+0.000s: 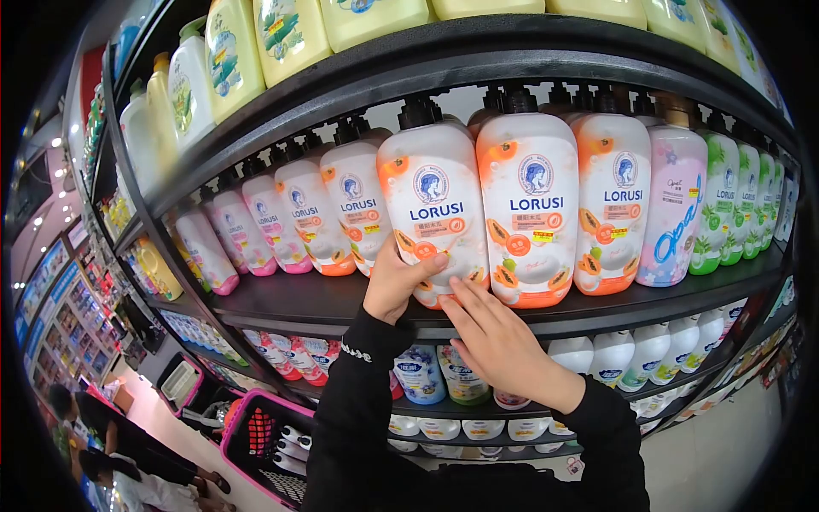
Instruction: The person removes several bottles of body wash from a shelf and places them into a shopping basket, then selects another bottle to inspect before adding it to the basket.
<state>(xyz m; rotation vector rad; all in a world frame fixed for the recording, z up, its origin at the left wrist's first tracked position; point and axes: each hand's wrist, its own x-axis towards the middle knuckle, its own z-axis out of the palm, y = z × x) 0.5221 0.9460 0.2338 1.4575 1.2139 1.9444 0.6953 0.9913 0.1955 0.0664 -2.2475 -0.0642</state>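
A white and orange LORUSI pump bottle (433,183) stands upright at the front of the middle shelf, slightly forward of its neighbours. My left hand (401,280) is wrapped round its lower left side, thumb across the front. The fingers of my right hand (503,341) are stretched out, with the fingertips against the bottle's lower front. Directly to the right stands a matching bottle (527,196), and another (612,205) is beyond it. More orange-bottomed bottles (351,205) are in the row to the left.
Yellow bottles (290,38) line the shelf above. Pink bottles (275,218) are at left, a lilac bottle (672,205) and green ones (721,200) at right. Smaller bottles (420,375) fill the lower shelf. A black and pink basket (235,437) is at lower left, near two people (141,486).
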